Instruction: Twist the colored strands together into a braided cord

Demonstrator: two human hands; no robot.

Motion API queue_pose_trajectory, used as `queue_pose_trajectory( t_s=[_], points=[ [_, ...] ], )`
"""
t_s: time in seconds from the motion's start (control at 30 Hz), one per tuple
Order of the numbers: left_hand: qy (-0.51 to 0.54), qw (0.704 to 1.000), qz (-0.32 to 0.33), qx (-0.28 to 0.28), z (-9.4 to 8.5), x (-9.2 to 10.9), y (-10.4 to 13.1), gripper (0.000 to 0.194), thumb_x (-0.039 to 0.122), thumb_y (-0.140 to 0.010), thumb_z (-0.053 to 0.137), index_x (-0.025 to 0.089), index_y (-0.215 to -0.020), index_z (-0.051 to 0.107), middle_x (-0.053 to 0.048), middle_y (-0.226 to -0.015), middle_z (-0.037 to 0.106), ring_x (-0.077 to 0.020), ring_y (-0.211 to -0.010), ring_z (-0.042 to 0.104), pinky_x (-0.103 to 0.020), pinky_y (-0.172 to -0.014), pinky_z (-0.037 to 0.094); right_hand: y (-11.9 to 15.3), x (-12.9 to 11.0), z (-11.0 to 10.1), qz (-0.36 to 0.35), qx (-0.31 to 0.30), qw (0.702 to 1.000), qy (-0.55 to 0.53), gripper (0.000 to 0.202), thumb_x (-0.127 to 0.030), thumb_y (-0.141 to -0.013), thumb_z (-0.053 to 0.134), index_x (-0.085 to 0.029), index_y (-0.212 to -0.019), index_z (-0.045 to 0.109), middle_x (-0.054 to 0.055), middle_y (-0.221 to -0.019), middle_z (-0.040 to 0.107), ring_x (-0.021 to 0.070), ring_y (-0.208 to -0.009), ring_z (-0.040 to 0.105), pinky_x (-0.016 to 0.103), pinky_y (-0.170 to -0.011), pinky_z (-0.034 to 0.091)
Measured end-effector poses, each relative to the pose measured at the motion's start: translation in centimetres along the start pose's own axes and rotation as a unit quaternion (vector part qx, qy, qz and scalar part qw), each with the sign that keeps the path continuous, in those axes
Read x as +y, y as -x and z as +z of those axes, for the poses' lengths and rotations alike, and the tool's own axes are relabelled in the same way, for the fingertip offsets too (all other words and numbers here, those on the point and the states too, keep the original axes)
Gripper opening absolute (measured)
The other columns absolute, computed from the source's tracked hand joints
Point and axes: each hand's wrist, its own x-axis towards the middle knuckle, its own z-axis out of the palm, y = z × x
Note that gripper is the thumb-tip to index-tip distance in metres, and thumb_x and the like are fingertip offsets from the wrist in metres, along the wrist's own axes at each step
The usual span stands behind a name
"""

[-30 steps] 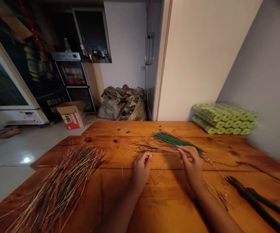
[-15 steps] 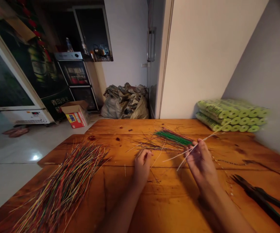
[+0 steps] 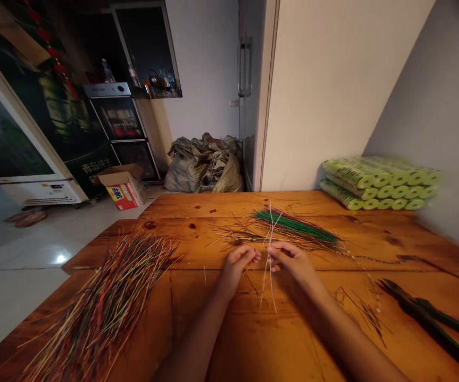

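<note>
Several pale thin wires, crossing in a narrow X, stand nearly upright in my right hand, pinched between thumb and fingers. Just left of them is my left hand, its fingertips pressed together; whether a fine strand is in them I cannot make out. Behind both hands lies a bundle of green and reddish wires, with loose dark strands at its left end. A large heap of multicoloured wires covers the left of the table. On the right rest dark-handled pliers.
Small wire scraps lie beside the pliers on the wooden table. Green-wrapped rolls are stacked at the back right. Past the table are bulging sacks and an open carton.
My right hand has moved left, bringing the pale wires close to my left hand and turning them from slanted to nearly upright. Wire scraps near the pliers are now uncovered.
</note>
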Motion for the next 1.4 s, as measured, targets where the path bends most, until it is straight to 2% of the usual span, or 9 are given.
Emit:
queue_pose_trajectory(
  t_s=[0.1,0.47,0.67,0.87,1.1,1.4],
  points=[
    [-0.001,0.998,-0.029,-0.063,0.2,0.1,0.2,0.025,0.039,-0.071,0.058,0.015,-0.070,0.062,-0.003,-0.069,0.063,-0.0154,-0.069,0.058,-0.027,-0.071,0.044,-0.3,0.6,0.0,0.022,-0.003,1.000,0.022,0.030,-0.037,-0.044,0.079,-0.017,-0.062,0.067,0.000,-0.058,0.063,0.0121,-0.051,0.058,0.021,-0.042,0.046],
    [-0.022,0.998,-0.037,-0.047,0.4,-0.9,-0.2,0.024,0.037,-0.060,0.070,0.015,-0.066,0.061,-0.002,-0.067,0.065,-0.0144,-0.065,0.059,-0.026,-0.067,0.045,-0.2,1.2,0.1,0.029,0.002,0.999,0.038,0.027,-0.037,-0.047,0.077,-0.016,-0.062,0.068,-0.001,-0.054,0.062,0.0099,-0.047,0.054,0.022,-0.044,0.045],
    [0.026,0.995,-0.079,-0.046,0.3,-0.1,-0.2,0.023,0.035,-0.060,0.070,0.015,-0.066,0.062,-0.003,-0.069,0.068,-0.0161,-0.069,0.061,-0.028,-0.071,0.045,-0.2,1.3,-0.2,0.018,-0.014,0.999,0.025,0.021,-0.035,-0.055,0.074,-0.017,-0.063,0.068,-0.001,-0.059,0.062,0.0089,-0.053,0.054,0.020,-0.048,0.044],
    [0.040,0.993,-0.100,-0.054,0.2,0.3,0.0,0.019,0.032,-0.060,0.069,0.015,-0.063,0.061,0.001,-0.059,0.062,-0.0111,-0.058,0.055,-0.024,-0.063,0.043,0.0,0.8,0.0,-0.006,-0.012,1.000,0.027,0.023,-0.036,-0.053,0.075,-0.016,-0.061,0.067,-0.001,-0.057,0.059,0.0093,-0.052,0.053,0.019,-0.045,0.042],
    [0.002,0.990,-0.105,-0.092,0.2,-0.2,0.0,0.019,0.033,-0.061,0.069,0.015,-0.064,0.062,0.001,-0.061,0.061,-0.0108,-0.060,0.054,-0.023,-0.063,0.040,0.1,0.7,-0.1,0.003,-0.006,1.000,-0.014,0.022,-0.035,-0.057,0.074,-0.016,-0.063,0.065,-0.003,-0.058,0.057,0.0073,-0.052,0.051,0.018,-0.047,0.041],
    [-0.006,0.988,-0.118,-0.100,0.2,-0.1,0.0,0.025,0.037,-0.059,0.070,0.015,-0.065,0.061,0.000,-0.061,0.062,-0.0120,-0.060,0.055,-0.023,-0.063,0.041,0.0,-0.1,-0.4,0.016,0.026,0.999,-0.032,0.024,-0.037,-0.050,0.078,-0.019,-0.061,0.065,-0.001,-0.063,0.063,0.0092,-0.061,0.057,0.018,-0.054,0.046]
  ],
)
